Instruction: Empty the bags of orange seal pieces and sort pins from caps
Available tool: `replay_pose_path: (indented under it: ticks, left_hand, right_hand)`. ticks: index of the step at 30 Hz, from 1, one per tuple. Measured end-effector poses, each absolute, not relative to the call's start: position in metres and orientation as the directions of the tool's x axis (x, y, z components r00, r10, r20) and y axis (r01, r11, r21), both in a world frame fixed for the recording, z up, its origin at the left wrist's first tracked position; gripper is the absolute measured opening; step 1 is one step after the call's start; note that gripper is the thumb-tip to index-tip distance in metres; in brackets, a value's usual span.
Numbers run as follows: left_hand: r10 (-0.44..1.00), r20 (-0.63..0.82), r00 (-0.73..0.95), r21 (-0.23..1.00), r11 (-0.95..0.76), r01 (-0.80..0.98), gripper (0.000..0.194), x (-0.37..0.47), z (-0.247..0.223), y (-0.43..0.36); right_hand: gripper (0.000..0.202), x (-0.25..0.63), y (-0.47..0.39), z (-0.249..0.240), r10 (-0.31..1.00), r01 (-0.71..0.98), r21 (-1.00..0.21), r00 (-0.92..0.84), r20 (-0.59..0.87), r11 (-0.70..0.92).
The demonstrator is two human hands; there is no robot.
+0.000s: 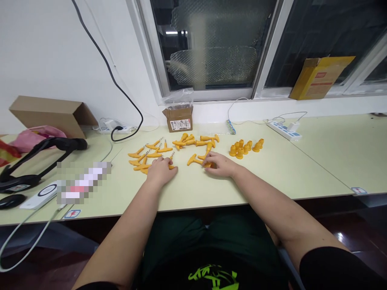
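Observation:
My left hand (161, 170) is closed around a yellow T-handled corkscrew (171, 166), whose metal tip points up between the fingers. Several other yellow corkscrews (155, 154) with spiral tips lie to its left. My right hand (221, 164) has its fingers curled on a yellow T-handle piece (208, 164) lying on the table. Just left of it is another yellow T-handle (191, 160). Behind both hands lies a loose group of yellow handles and sleeves (190, 140). Several yellow cone-shaped caps (239, 153) stand upright to the right.
A small cardboard box (180, 120) stands at the table's back by the window. Power strips (284, 131) with cables lie along the wall. At left are a black frame (57, 159), a white device (44, 195), a black mouse (12, 201) and a larger box (50, 114).

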State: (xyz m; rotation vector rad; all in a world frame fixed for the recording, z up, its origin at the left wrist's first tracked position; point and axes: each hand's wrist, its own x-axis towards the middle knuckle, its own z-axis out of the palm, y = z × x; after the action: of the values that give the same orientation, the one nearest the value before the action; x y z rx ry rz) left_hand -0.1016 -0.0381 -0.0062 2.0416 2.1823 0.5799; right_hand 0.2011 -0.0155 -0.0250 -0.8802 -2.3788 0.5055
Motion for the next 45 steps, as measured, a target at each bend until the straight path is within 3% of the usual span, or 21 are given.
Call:
replay_pose_path:
  ticks: [6,9,12,14,16,18,21,23,25,28,32,34,36,39,42,45]
  left_hand:
    - [0.977,0.187,-0.102,0.169,0.071,0.983,0.039,-0.096,0.01,-0.028]
    - [0.97,0.209,0.121,0.185,-0.16,0.97,0.044,-0.077,0.022,-0.023]
    - [0.848,0.209,0.486,0.34,-0.529,0.777,0.046,-0.048,0.022,-0.017]
    - [0.78,0.257,0.571,0.436,-0.621,0.652,0.041,-0.03,0.015,-0.01]
    - [0.776,0.345,0.528,0.52,-0.626,0.581,0.028,-0.017,0.004,-0.002]
    - [0.809,0.408,0.423,0.634,-0.585,0.506,0.022,-0.011,-0.007,0.005]
    - [0.884,0.381,0.27,0.826,-0.457,0.331,0.03,-0.016,-0.017,0.008]
    - [0.929,0.306,0.211,0.916,-0.347,0.201,0.035,-0.024,-0.02,0.008]
    - [0.963,0.223,0.15,0.966,-0.239,0.102,0.033,-0.029,-0.019,0.007]
    - [0.999,0.031,0.023,0.998,-0.03,-0.059,0.024,-0.032,-0.016,0.007]
    - [0.978,-0.209,-0.003,0.949,0.202,-0.242,0.02,-0.033,-0.008,0.009]
    - [0.974,-0.224,-0.016,0.939,0.211,-0.272,0.017,-0.037,-0.003,0.01]
    - [0.972,-0.228,-0.057,0.933,0.201,-0.299,0.013,-0.045,0.001,0.012]
    - [0.966,-0.186,-0.179,0.943,0.125,-0.307,0.01,-0.058,0.003,0.015]
    - [0.937,-0.032,-0.349,0.99,-0.017,-0.138,0.013,-0.069,0.001,0.018]
    - [0.927,0.046,-0.372,0.998,-0.031,0.045,0.019,-0.074,-0.002,0.019]
  right_hand:
    - [0.018,0.197,-0.016,-0.024,0.767,0.646,-0.414,-0.536,0.352,0.641]
    - [0.014,0.196,-0.012,-0.026,0.802,0.661,-0.46,-0.435,0.409,0.593]
    - [0.013,0.197,-0.005,-0.028,0.88,0.54,-0.699,-0.207,0.428,0.468]
    - [0.02,0.2,0.001,-0.028,0.95,0.324,-0.895,-0.037,0.311,0.306]
    - [0.028,0.204,0.006,-0.028,0.989,0.076,-0.987,0.034,0.145,0.142]
    - [0.032,0.209,0.01,-0.027,0.999,-0.103,-0.994,0.029,0.02,0.023]
    - [0.036,0.211,0.013,-0.029,0.997,-0.231,-0.97,-0.018,-0.075,-0.077]
    - [0.041,0.21,0.012,-0.032,0.994,-0.237,-0.968,-0.089,-0.063,-0.083]
    - [0.045,0.206,0.01,-0.034,0.987,-0.18,-0.984,-0.157,0.021,-0.007]
    - [0.036,0.202,0.004,-0.033,0.942,0.065,-0.953,-0.185,0.28,0.296]
    - [0.01,0.2,-0.003,-0.025,0.739,0.386,-0.632,-0.295,0.605,0.672]
    - [0.019,0.201,-0.004,-0.023,0.653,0.435,-0.499,-0.363,0.665,0.75]
    - [0.036,0.203,-0.004,-0.023,0.636,0.495,-0.437,-0.362,0.681,0.751]
    - [0.047,0.209,0.001,-0.027,0.718,0.625,-0.455,-0.259,0.646,0.635]
    - [0.04,0.22,0.006,-0.028,0.789,0.719,-0.481,-0.151,0.596,0.501]
    - [0.025,0.232,0.008,-0.024,0.811,0.816,-0.439,-0.061,0.581,0.376]
